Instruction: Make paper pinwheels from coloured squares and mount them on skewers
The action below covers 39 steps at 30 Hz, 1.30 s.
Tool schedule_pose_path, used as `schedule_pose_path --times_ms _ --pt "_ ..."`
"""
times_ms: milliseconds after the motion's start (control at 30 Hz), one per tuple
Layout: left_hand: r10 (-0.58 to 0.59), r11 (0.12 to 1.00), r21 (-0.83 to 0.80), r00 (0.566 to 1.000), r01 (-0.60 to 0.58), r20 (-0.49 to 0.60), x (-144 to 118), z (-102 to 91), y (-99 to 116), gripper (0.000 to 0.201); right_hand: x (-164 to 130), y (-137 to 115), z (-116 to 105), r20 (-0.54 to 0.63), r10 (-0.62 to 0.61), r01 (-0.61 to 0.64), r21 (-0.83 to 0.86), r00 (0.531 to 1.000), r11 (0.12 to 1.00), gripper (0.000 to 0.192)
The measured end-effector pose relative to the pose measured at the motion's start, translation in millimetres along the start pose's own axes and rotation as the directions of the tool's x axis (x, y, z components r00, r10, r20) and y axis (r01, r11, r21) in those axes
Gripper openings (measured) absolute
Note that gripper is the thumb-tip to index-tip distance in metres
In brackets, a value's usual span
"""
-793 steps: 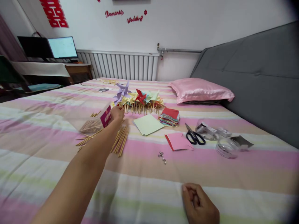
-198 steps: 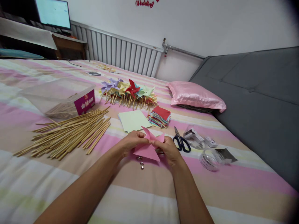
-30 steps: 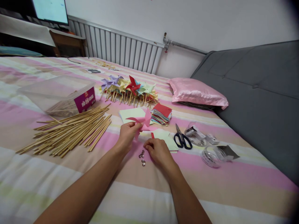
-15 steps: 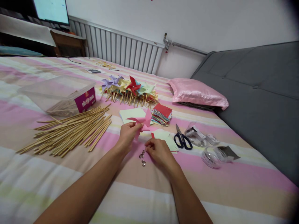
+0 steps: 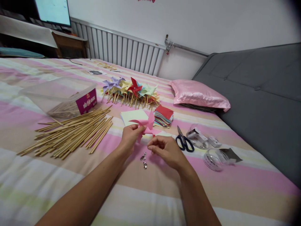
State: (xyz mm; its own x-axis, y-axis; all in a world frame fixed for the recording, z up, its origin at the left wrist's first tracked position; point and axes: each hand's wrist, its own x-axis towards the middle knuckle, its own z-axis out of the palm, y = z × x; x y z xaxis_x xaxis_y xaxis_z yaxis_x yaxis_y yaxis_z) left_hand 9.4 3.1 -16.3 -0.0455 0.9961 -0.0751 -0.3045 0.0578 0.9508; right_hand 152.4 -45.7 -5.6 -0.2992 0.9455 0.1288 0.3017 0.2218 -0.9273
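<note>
My left hand (image 5: 130, 137) pinches the pink pinwheel (image 5: 145, 124); my right hand (image 5: 167, 151), fingers curled, hovers just beside pins (image 5: 144, 158), contents unclear.

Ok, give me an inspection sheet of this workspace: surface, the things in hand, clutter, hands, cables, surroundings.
Surface: striped bedsheet, pink, cream and green bands.
Things in hand: pink paper pinwheel, folded; small metal pins lying on the sheet below it.
Clutter: loose wooden sticks; clear box with more sticks; finished pinwheels; stack of coloured paper; scissors; tape rolls.
Hands: left hand pinches the pinwheel; right hand is curled beside it, whether it holds a pin cannot be told.
Cables: nothing seen.
Surroundings: pink pillow, grey headboard, radiator, monitor.
</note>
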Motion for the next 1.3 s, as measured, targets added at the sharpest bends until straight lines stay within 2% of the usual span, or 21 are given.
schedule_pose_path --times_ms 33,100,200,367,467,700,1033,1300 --pt "-0.004 1.0 0.003 1.0 0.004 0.009 -2 1.0 0 0.024 0 -2 -1 -0.041 -0.013 0.016 0.078 0.999 0.997 0.008" --pt "-0.026 1.0 0.011 0.999 0.026 0.038 -5 3.7 0 0.024 0 -5 -2 -0.165 -0.033 0.055 0.129 0.986 0.99 0.01" --pt "-0.071 0.997 0.006 0.992 0.071 0.1 -12 8.9 0 0.023 2 -6 0 -0.322 -0.077 0.102 0.062 0.944 0.993 0.012" --pt "-0.132 0.972 -0.158 0.958 0.176 0.256 -15 12.2 -1 0.02 6 0 -2 -0.424 -0.203 0.176 -0.104 0.883 0.979 0.009" --pt "-0.146 0.966 -0.159 0.936 0.205 0.32 -12 9.0 -3 0.018 8 5 -6 -0.453 -0.206 0.157 -0.144 0.868 0.977 0.009" --pt "-0.152 0.96 -0.163 0.916 0.226 0.372 -10 5.3 -5 0.021 9 8 -9 -0.491 -0.165 0.117 -0.126 0.856 0.985 0.011" --pt "-0.107 0.975 -0.148 0.932 0.166 0.345 -10 6.3 -4 0.035 8 9 -10 -0.481 -0.172 0.115 -0.146 0.86 0.983 0.017" --pt "-0.035 0.997 -0.059 0.94 0.058 0.338 -8 5.7 -7 0.041 7 7 -8 -0.493 -0.182 0.118 -0.158 0.851 0.98 0.016"
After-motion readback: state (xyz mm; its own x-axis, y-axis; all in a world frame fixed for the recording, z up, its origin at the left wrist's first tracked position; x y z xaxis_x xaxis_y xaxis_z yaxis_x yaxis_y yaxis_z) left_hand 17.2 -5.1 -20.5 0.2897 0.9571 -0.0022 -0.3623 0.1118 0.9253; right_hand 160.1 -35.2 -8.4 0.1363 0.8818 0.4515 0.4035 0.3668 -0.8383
